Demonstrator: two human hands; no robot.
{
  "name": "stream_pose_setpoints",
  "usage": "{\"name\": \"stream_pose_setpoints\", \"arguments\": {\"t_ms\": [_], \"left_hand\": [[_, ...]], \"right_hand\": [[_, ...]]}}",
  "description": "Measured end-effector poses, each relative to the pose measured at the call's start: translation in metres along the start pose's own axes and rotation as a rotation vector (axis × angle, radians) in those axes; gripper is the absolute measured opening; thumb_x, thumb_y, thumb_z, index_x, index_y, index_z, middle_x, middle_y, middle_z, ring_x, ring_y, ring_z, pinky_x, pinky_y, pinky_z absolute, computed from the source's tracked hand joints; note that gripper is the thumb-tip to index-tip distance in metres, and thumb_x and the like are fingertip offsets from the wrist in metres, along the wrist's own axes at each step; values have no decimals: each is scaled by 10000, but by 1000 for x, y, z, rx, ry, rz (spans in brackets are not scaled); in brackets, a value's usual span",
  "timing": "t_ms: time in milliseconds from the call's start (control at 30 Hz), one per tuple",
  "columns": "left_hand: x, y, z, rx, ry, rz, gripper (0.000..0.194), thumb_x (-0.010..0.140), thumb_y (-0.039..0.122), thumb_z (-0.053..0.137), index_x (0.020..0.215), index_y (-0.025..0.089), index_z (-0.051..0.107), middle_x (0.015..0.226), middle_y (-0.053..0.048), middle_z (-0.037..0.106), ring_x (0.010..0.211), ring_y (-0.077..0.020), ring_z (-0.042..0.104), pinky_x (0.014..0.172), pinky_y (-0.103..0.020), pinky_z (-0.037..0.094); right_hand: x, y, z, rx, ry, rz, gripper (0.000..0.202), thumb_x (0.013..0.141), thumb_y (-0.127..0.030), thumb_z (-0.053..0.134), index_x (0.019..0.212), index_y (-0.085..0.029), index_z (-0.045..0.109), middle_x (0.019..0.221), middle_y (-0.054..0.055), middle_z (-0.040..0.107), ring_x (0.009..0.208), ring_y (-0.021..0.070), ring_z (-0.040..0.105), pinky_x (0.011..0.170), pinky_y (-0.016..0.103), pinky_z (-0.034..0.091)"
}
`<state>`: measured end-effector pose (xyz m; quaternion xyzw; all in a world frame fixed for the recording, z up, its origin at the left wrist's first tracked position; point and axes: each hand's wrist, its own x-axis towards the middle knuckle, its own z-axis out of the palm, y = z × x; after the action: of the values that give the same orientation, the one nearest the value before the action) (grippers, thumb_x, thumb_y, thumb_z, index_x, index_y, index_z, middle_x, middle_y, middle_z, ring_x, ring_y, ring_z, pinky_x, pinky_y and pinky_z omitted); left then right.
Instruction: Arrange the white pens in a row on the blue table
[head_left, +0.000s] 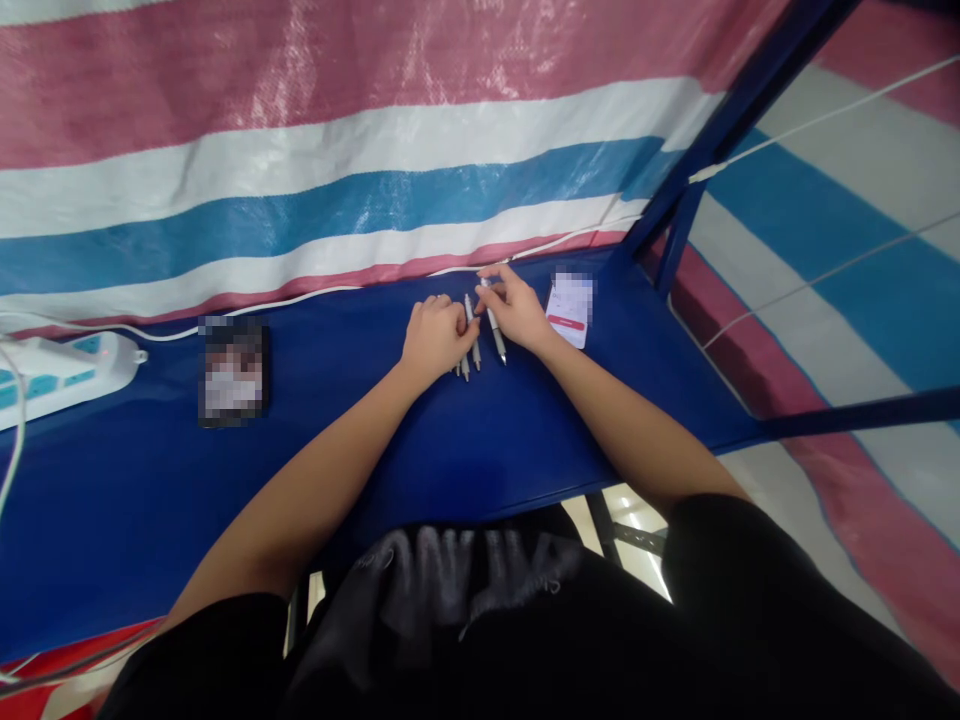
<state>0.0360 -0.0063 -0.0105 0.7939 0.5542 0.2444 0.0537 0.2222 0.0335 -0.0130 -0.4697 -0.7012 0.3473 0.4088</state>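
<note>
At the centre of the frame, a row of grey-and-white pens [475, 355] lies on the blue surface [480, 450], tips towards the lower edge, and one single pen [497, 337] lies just to the right of it. The left hand [435, 338] rests over the row, fingers curled and thumb laid across the barrels; this appears to keep the pens side by side, though the palm hides part of the row and an exact count is not possible. Whether the left grip actually clasps any barrel cannot be told. The right hand [517, 308] has its grip closed to a narrow pinch, thumb and finger about the upper end of the single pen; holding it there leaves the tip free and probably makes its slant easy to adjust. Right of centre, a phone [568, 315] with a lit screen lies near the right hand, apart from the pens. Left of centre lies a dark-edged item [234, 365], its face obscured by pixelation. At the far left is a white power strip [90, 370]; a white cable [300, 300] runs along the rear edge, below the striped sheet [337, 60], presumably to stay out of the working area.
</note>
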Motion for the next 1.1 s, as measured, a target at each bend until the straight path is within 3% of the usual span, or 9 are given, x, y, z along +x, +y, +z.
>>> {"name": "stream_pose_setpoints", "arguments": {"t_ms": [233,400,567,733,933,1100], "left_hand": [[1,1,0,57,15,12,237,1010,307,693,797,246,610,949,-127,737,1047,-368,684,954,-521,484],[1,7,-6,168,-51,12,218,1019,322,616,859,214,718,1041,-174,780,1097,-400,705,989,-543,463],[1,10,-9,233,-37,-14,254,985,365,621,909,196,795,1017,-193,788,1056,-418,708,1025,-592,439],[3,10,-8,192,-46,-27,338,971,477,668,813,200,782,980,-198,775,1053,-426,707,1053,-605,425],[6,5,-4,113,6,-58,240,866,388,728,683,233,716,853,-135,753,965,-373,693,1014,-570,467],[10,3,-6,-59,9,-132,265,811,387,764,608,244,670,753,-97,736,869,-337,706,1013,-565,493]], "right_hand": [[2,2,3,83,1,57,160,1104,-361,608,1199,-256,532,842,1,760,759,225,717,825,373,558],[3,4,4,64,13,48,177,1094,-359,633,1200,-255,535,811,-13,752,735,217,702,814,363,551],[4,4,1,65,15,27,182,1095,-388,632,1181,-257,539,816,-7,761,752,214,704,791,346,540],[4,4,-1,68,3,76,198,1070,-355,669,1190,-257,546,810,-13,751,761,215,703,784,344,535],[5,-1,-2,22,-10,39,109,1087,-302,643,1120,-256,551,797,-16,752,773,211,720,881,373,543],[3,-1,-2,48,2,85,188,1083,-303,658,1213,-262,528,839,-12,780,693,199,691,807,366,560]]}}
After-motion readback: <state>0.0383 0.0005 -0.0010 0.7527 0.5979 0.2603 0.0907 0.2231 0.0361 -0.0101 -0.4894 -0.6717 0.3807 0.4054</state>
